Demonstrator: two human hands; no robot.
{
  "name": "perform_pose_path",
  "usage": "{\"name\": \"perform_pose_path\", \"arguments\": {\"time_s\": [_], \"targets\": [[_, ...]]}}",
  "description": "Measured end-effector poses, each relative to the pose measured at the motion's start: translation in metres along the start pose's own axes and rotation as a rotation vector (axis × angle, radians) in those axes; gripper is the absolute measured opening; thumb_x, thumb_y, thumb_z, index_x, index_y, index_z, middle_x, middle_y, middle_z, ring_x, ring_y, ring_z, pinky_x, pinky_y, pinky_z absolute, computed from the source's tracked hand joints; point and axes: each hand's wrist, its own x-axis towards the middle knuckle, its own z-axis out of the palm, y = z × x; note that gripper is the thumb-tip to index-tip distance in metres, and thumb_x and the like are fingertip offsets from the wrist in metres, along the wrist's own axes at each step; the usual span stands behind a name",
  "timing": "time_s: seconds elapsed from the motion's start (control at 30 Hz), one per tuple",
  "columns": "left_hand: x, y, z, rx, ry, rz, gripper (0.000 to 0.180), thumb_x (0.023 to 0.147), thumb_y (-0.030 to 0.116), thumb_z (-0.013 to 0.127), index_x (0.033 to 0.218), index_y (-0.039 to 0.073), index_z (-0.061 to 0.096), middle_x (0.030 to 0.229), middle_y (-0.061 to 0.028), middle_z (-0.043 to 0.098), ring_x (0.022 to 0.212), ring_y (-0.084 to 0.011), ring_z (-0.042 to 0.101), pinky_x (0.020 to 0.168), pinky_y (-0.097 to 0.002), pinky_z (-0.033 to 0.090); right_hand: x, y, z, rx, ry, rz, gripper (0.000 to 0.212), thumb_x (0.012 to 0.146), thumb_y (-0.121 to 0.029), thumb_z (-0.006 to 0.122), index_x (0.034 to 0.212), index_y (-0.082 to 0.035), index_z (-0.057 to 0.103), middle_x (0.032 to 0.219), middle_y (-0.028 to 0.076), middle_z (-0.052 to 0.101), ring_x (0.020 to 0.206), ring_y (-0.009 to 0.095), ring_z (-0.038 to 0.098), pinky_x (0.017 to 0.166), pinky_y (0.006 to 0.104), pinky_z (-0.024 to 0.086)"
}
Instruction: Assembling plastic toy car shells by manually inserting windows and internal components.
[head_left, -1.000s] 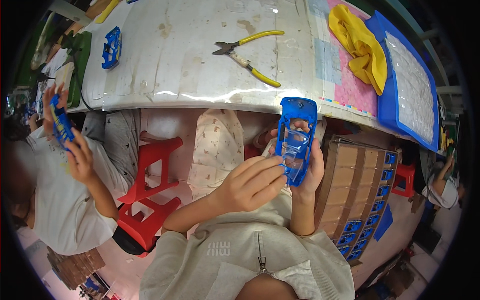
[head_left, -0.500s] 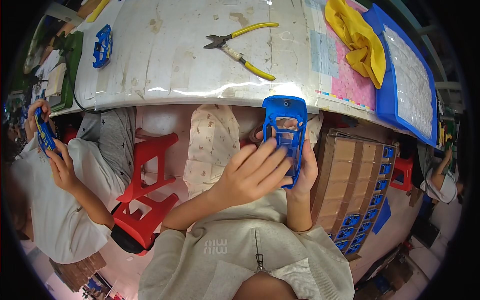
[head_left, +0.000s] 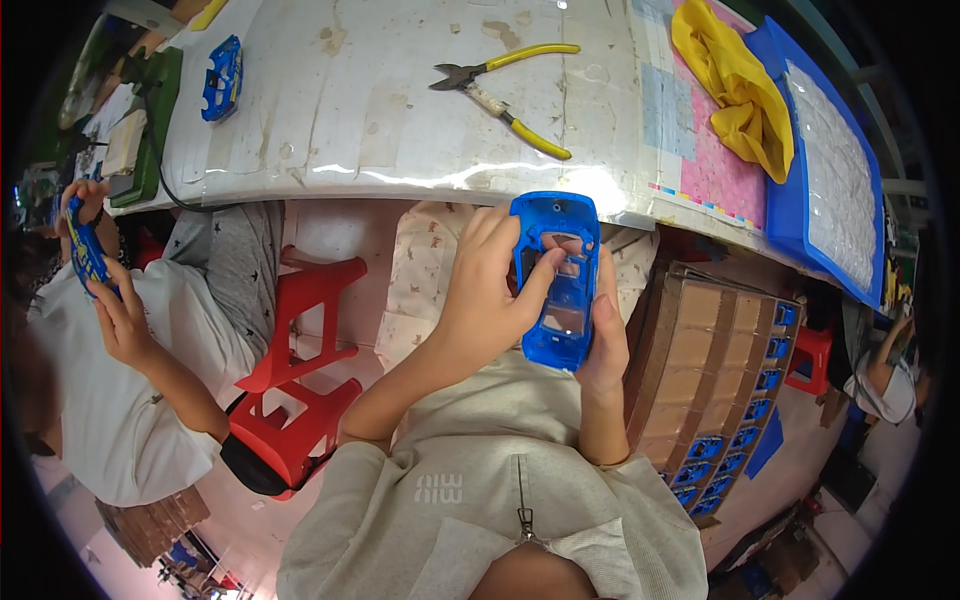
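A blue plastic toy car body shell is held above my lap, just in front of the table edge, its hollow inside facing up. Along its left side, my left hand grips the rim, with the thumb pressed inside near the clear window piece. My right hand supports the shell from the right, thumb along the outer edge; its other fingers are mostly hidden beneath. On the table beyond lie yellow-handled cutting pliers with spread handles.
Another blue car shell lies at the table's left. A yellow cloth sits beside a blue tray at right. A divided cardboard box holding several blue shells stands right of me. A red stool and a co-worker are at left.
My left hand has shifted from across the shell's opening to its left rim, with its thumb now inside. The shell is turned slightly and sits a little further left in view.
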Motion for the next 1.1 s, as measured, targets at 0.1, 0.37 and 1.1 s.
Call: {"name": "perform_pose_path", "arguments": {"time_s": [0.1,0.37,1.1], "targets": [[-0.002,-0.001,0.002,0.014,0.044,-0.003,0.012,0.078,0.007,0.058,0.081,-0.002,0.051,0.082,-0.0160,0.049,0.077,-0.0325,0.048,0.069,-0.0390,0.037,0.007,-0.003,0.006,-0.289,0.026,-0.126,0.034,0.087,-0.018,0.051,0.114,-0.003,0.037,0.116,0.011,0.052,0.093,0.011,0.051,0.073,0.0231,0.043],[-0.011,-0.008,0.013,-0.045,0.024,-0.036,0.010,0.081,0.005,0.055,0.085,-0.001,0.048,0.079,-0.0145,0.048,0.074,-0.0320,0.047,0.065,-0.0393,0.037,0.013,0.004,0.006,-0.614,0.235,-0.123,0.003,0.089,-0.004,0.045,0.088,-0.001,0.045,0.073,0.006,0.051,0.064,0.007,0.046,0.055,0.0226,0.040],[-0.014,-0.001,0.015,-0.133,0.017,-0.193,0.017,0.084,0.003,0.050,0.098,-0.003,0.044,0.083,-0.0160,0.054,0.075,-0.0263,0.056,0.066,-0.0355,0.044,0.015,0.005,0.005,-0.710,0.259,-0.161,0.006,0.086,-0.003,0.046,0.080,-0.002,0.044,0.058,0.007,0.047,0.050,0.008,0.044,0.045,0.0258,0.033]]}}
